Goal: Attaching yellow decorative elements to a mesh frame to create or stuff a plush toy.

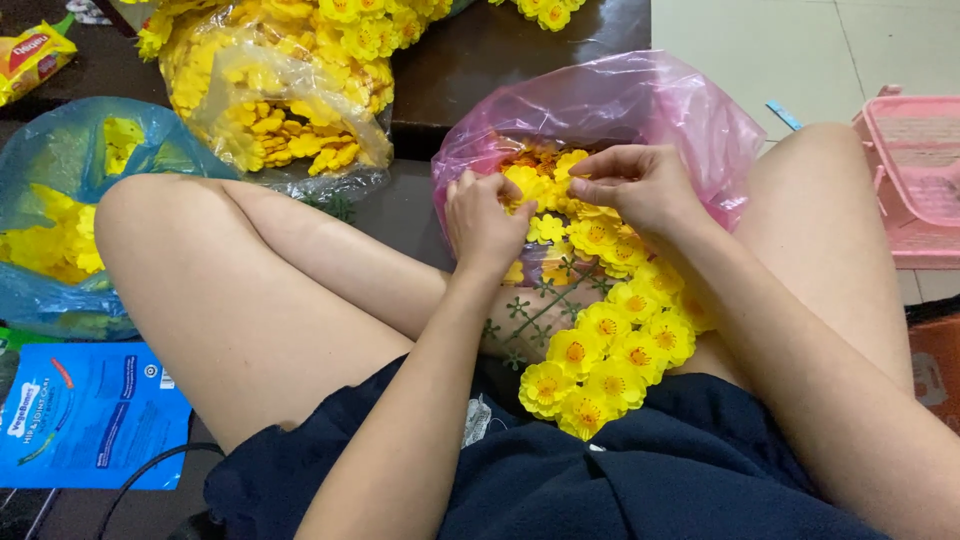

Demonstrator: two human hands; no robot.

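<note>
Yellow plastic flowers point(600, 350) lie below both hands; left hand point(485, 222) and right hand point(635, 185) pinch petals point(535, 185) over a crinkly pink bag point(640, 100).

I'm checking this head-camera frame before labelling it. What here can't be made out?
- Head view: what the left hand fingertips pinch is hidden behind the hand.
- The right hand pinches something at the yellow flowers; too small to tell.
- The bottom of the pink bag is hidden by flowers and hands.
- The pink basket is cut off by the right edge.
</note>
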